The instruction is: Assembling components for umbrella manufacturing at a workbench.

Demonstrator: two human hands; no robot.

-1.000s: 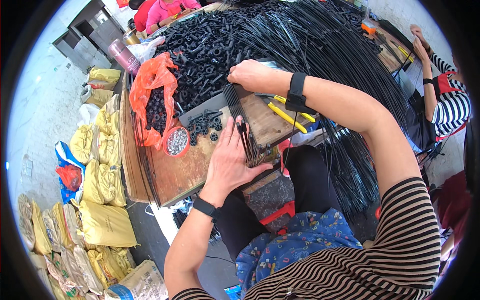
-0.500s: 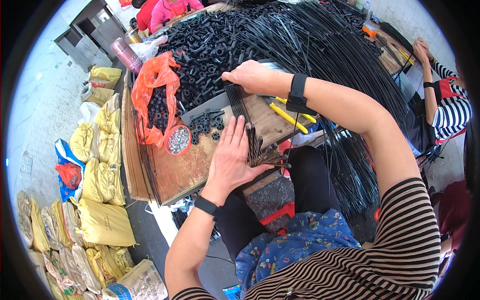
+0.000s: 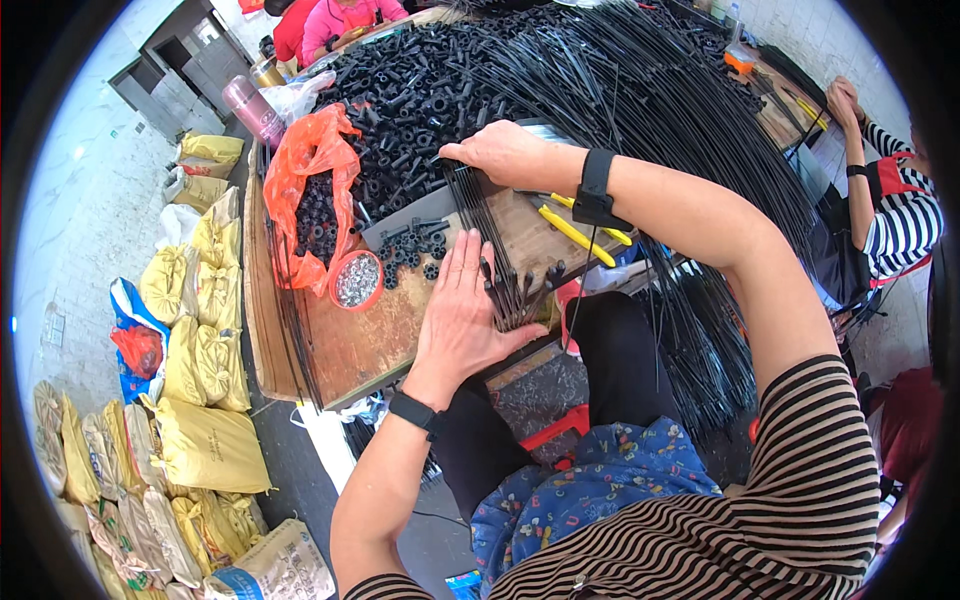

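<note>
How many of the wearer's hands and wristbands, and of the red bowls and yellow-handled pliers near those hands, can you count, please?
Left hand and right hand: 2
Wristbands: 2
Red bowl: 1
Pliers: 1
Total: 6

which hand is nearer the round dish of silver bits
Left: the left hand lies right of the dish; the right hand is farther right and beyond it.
</note>
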